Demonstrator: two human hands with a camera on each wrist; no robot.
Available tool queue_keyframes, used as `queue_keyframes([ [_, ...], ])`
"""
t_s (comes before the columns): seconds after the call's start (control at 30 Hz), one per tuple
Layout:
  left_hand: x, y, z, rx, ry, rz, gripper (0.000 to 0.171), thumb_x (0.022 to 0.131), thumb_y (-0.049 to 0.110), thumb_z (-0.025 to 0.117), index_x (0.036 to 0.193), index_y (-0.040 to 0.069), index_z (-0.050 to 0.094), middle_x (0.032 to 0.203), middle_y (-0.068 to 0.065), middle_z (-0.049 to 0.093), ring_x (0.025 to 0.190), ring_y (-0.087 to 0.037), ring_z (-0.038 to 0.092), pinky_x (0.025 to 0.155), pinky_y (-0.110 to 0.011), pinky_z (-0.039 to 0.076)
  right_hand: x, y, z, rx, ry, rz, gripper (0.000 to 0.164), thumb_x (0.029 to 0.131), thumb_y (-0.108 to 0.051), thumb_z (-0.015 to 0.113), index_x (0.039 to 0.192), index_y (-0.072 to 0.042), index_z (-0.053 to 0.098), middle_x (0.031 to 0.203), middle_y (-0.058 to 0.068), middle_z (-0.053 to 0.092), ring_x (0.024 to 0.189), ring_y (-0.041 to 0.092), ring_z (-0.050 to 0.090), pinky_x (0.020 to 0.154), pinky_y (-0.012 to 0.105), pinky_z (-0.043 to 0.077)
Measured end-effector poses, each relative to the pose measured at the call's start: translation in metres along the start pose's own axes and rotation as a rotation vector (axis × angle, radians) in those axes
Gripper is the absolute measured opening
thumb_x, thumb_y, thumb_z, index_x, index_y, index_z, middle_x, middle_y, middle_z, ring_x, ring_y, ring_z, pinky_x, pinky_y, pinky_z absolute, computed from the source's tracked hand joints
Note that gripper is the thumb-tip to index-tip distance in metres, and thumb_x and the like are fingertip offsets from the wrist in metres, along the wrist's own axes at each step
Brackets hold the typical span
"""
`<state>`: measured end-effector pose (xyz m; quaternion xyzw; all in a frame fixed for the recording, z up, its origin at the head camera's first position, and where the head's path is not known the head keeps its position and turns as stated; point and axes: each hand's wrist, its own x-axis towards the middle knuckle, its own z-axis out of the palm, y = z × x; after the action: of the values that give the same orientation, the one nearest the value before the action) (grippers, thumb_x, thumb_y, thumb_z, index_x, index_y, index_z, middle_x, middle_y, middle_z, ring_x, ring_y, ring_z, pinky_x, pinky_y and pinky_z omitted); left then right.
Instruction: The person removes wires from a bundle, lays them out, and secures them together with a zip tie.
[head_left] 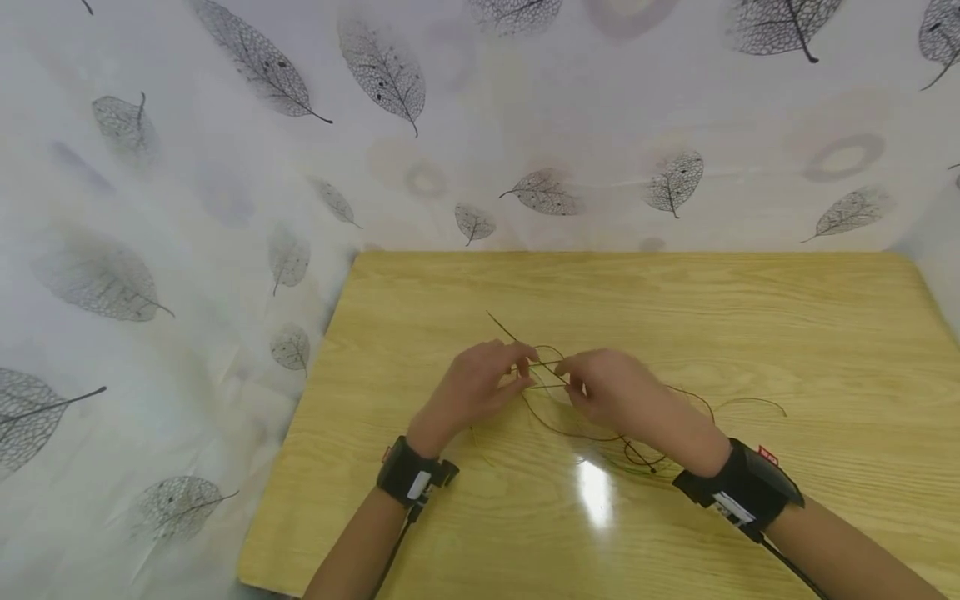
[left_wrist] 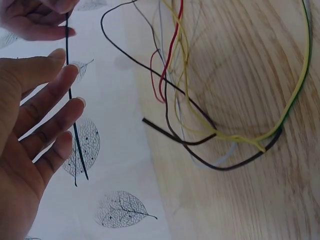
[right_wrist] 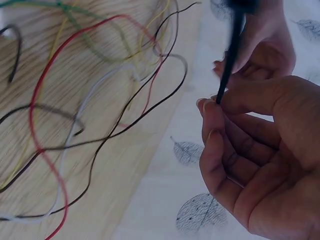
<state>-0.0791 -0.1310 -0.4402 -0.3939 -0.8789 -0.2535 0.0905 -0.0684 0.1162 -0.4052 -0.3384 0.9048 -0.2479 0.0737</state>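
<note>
Both hands are raised above the wooden table, close together, with a thin dark wire (left_wrist: 69,82) between them. The left hand (head_left: 476,379) pinches this wire between thumb and forefinger, and its other fingers are loosely bent. Opposite it, the right hand (head_left: 622,396) holds a dark wire (right_wrist: 230,62) at its thumb and forefinger tips; near the camera that wire is blurred. Beneath the hands lies a loose tangle of wires, among them a red wire (right_wrist: 35,95), a white wire (right_wrist: 75,125), a yellow-green wire (left_wrist: 298,87) and several dark ones. Whether the pinched wire joins the tangle, I cannot tell.
The table (head_left: 750,317) has a light wood grain and a bright glare spot below the hands. Behind and to the left hangs a white cloth (head_left: 225,183) printed with leaves. Each wrist wears a black strap with a camera and cable.
</note>
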Motion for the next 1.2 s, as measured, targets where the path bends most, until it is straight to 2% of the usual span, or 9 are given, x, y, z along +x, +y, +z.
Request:
queue_keyframes([
  [0.17,-0.001,0.002,0.0,0.03,0.002,0.026,0.018,0.092,0.02,0.08,0.108,0.016,0.073,0.086,0.009,0.071,0.076,-0.006,0.064,0.068,-0.02,0.049,-0.002,-0.017,-0.003,0.032,0.01,-0.074,0.023,0.087,0.001,0.071,0.11,-0.004,0.074,0.08,-0.002,0.071,0.066,0.007,0.062,0.06,0.026,0.053],
  [0.3,-0.003,0.002,0.0,0.022,0.012,0.053,0.012,0.091,0.019,0.081,0.102,0.017,0.076,0.088,0.01,0.074,0.076,-0.002,0.064,0.069,-0.016,0.049,-0.005,-0.02,-0.006,0.176,-0.006,-0.094,0.022,0.093,-0.003,0.07,0.114,-0.006,0.075,0.077,-0.007,0.07,0.061,-0.002,0.056,0.058,0.022,0.051],
  [0.43,-0.006,0.003,-0.001,-0.017,0.011,0.042,0.013,0.091,0.017,0.08,0.103,0.017,0.076,0.091,0.009,0.076,0.077,-0.001,0.065,0.071,-0.014,0.049,-0.005,-0.008,-0.007,0.287,0.037,-0.11,0.022,0.097,0.001,0.065,0.117,-0.003,0.073,0.082,-0.004,0.072,0.062,0.0,0.06,0.057,0.023,0.052],
  [0.5,-0.008,0.004,-0.003,-0.075,0.015,0.029,0.014,0.091,0.015,0.08,0.104,0.016,0.075,0.092,0.008,0.075,0.078,-0.001,0.065,0.072,-0.015,0.05,-0.003,0.0,-0.005,0.276,0.093,-0.119,0.025,0.095,0.004,0.067,0.119,-0.003,0.073,0.089,-0.002,0.074,0.067,0.003,0.063,0.058,0.024,0.053],
  [0.6,-0.009,0.008,-0.005,-0.215,0.013,0.029,0.016,0.092,0.011,0.079,0.106,0.015,0.073,0.094,0.008,0.074,0.082,0.001,0.063,0.072,-0.019,0.053,0.003,0.009,0.002,0.247,0.148,-0.144,0.032,0.091,0.002,0.074,0.121,-0.007,0.073,0.106,0.002,0.073,0.076,0.007,0.065,0.061,0.025,0.054],
  [0.73,-0.008,0.015,-0.007,-0.373,0.002,0.05,0.016,0.095,0.011,0.075,0.109,0.015,0.07,0.095,0.008,0.072,0.083,0.004,0.06,0.068,-0.028,0.055,0.012,0.014,0.016,0.311,0.141,-0.207,0.028,0.09,-0.004,0.079,0.115,-0.016,0.077,0.115,-0.001,0.071,0.088,0.01,0.067,0.067,0.027,0.057],
  [0.83,-0.007,0.019,-0.01,-0.414,0.009,0.038,0.012,0.098,0.014,0.072,0.109,0.015,0.069,0.094,0.009,0.072,0.081,0.005,0.058,0.064,-0.028,0.054,0.014,0.014,0.029,0.345,0.167,-0.263,0.021,0.089,-0.003,0.08,0.104,-0.018,0.08,0.107,-0.005,0.072,0.091,0.01,0.069,0.072,0.028,0.059],
  [0.97,-0.009,0.021,-0.018,-0.416,0.029,0.002,0.006,0.1,0.016,0.07,0.105,0.017,0.07,0.092,0.012,0.071,0.079,0.005,0.058,0.063,-0.025,0.052,0.009,0.008,0.04,0.327,0.228,-0.312,0.018,0.087,-0.002,0.081,0.1,-0.015,0.081,0.096,-0.007,0.075,0.087,0.008,0.07,0.072,0.028,0.059],
  [1.2,-0.009,0.02,-0.04,-0.484,0.136,0.001,0.004,0.098,0.014,0.071,0.101,0.013,0.073,0.088,0.011,0.071,0.076,-0.001,0.062,0.06,-0.036,0.051,-0.001,-0.014,0.039,0.22,0.325,-0.391,0.018,0.081,-0.003,0.086,0.095,-0.013,0.081,0.093,-0.005,0.075,0.084,0.008,0.068,0.071,0.021,0.056],
])
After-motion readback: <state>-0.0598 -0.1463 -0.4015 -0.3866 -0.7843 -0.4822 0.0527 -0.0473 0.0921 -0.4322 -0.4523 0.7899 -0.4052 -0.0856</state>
